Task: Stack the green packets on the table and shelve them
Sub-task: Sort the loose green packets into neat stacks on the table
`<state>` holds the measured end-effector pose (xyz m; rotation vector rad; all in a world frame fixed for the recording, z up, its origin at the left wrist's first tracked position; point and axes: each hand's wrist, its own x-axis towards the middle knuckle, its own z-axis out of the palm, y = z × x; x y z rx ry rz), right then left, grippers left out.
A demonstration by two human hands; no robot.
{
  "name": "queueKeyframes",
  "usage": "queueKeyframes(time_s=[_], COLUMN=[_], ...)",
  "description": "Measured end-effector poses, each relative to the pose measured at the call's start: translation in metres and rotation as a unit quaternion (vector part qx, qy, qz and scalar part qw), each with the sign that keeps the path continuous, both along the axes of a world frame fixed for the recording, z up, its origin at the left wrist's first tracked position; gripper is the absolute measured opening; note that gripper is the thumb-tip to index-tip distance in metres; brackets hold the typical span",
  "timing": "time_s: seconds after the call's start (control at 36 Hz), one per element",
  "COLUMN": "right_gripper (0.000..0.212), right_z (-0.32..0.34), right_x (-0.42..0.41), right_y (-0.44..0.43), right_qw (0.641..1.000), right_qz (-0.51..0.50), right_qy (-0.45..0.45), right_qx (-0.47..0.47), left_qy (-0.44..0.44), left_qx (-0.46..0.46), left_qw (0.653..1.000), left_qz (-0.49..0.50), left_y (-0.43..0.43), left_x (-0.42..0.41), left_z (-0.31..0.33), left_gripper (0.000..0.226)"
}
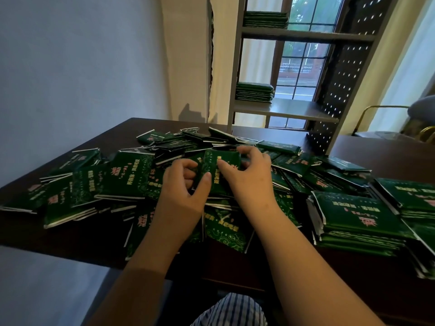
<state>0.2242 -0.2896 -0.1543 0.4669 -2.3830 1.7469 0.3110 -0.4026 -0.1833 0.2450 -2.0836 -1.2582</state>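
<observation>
Several green packets lie in a loose heap (131, 175) across the dark table (70, 236). Over the middle of the heap, my left hand (186, 184) and my right hand (249, 175) together hold a small bundle of green packets (219, 165). The left thumb and fingers curl round its near left edge. The right hand's fingers curl over its far right edge, thumb on the front. A neat stack of packets (357, 220) stands at the table's right. On the grey shelf unit behind, one stack (254, 91) sits on the lower shelf and another stack (264, 19) on the upper shelf.
The shelf unit (287, 111) stands behind the table against a window, with a perforated dark side panel (339, 90). A second dark table top (381, 154) and a chair with a brass frame (414, 128) are at the right. A blue-grey wall is on the left.
</observation>
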Motion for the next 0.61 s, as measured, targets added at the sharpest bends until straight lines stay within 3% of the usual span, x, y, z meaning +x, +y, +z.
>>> queueKeyframes(time_s=[0.22,0.42,0.53,0.61], right_gripper=[0.049,0.055,0.031,0.03], right_z=[-0.002,-0.002,0.002,0.004], right_x=[0.001,0.007,0.008,0.007], right_y=[-0.006,-0.008,-0.006,-0.004], right_qw=[0.996,0.995,0.996,0.998], right_qz=[0.056,0.095,0.076,0.053], right_qy=[-0.011,0.017,0.006,-0.015], right_qx=[-0.068,-0.034,-0.052,-0.032], left_qy=[0.03,0.01,0.019,0.05], left_qx=[0.201,0.172,0.191,0.25], left_qw=[0.979,0.984,0.98,0.965], left_qz=[-0.021,-0.053,-0.059,-0.051], left_y=[-0.008,-0.005,-0.005,-0.006], left_x=[0.001,0.003,0.001,0.004], left_z=[0.008,0.009,0.009,0.012], left_gripper=[0.054,0.066,0.069,0.067])
